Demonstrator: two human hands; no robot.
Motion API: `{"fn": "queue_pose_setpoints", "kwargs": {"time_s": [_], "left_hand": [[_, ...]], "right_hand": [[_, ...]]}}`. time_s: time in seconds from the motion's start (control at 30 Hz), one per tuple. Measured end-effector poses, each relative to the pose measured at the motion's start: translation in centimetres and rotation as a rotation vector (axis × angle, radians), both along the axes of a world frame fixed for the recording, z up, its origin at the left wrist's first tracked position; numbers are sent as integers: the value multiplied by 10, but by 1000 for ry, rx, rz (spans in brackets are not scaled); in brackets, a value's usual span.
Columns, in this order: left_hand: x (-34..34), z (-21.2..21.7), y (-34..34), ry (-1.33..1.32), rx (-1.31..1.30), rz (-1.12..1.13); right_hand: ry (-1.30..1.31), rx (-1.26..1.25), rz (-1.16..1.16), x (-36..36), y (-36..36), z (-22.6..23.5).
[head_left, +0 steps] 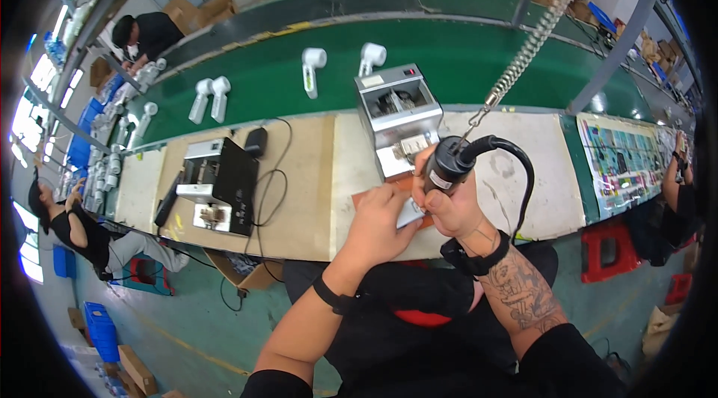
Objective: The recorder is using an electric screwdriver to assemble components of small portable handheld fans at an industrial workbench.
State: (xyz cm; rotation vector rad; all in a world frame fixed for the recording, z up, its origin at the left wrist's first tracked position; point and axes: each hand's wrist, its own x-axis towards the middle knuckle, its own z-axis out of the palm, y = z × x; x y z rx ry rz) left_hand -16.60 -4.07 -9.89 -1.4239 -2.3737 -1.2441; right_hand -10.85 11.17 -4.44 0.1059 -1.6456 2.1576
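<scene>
My right hand [458, 207] is wrapped around a black electric screwdriver [446, 166], which points down and hangs from a coiled spring [532, 35]. Below it, my left hand [376, 222] steadies a white plastic part [409, 213], mostly covered by my fingers. That part rests over an orange-brown pad [362, 197] at the bench's front edge. The screwdriver's tip is hidden behind my hands, so contact with the part cannot be seen. Just beyond my hands stands a grey box-shaped screw feeder [400, 117], with its metal outlet close to my right fingers.
A second feeder [232, 185] stands left, beside a black adapter [256, 142] and loose cable. Several white handheld fans [312, 72] lie on the green conveyor belt [262, 84]. Co-workers sit at both sides. A grey post [613, 54] rises at right, near a red stool [609, 252].
</scene>
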Motion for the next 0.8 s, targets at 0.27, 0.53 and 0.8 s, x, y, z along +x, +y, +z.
{"fn": "queue_pose_setpoints", "kwargs": {"time_s": [0.27,0.53,0.8], "left_hand": [[16,43,-59,-416,-127,-56],[-132,19,-67,-298,282,371],[-268,-12,44,163,-279,616]], "right_hand": [[406,-149,-288,75,54,79],[222,-14,-349,162,138,38],[86,29,-502,194,152,-2]]}}
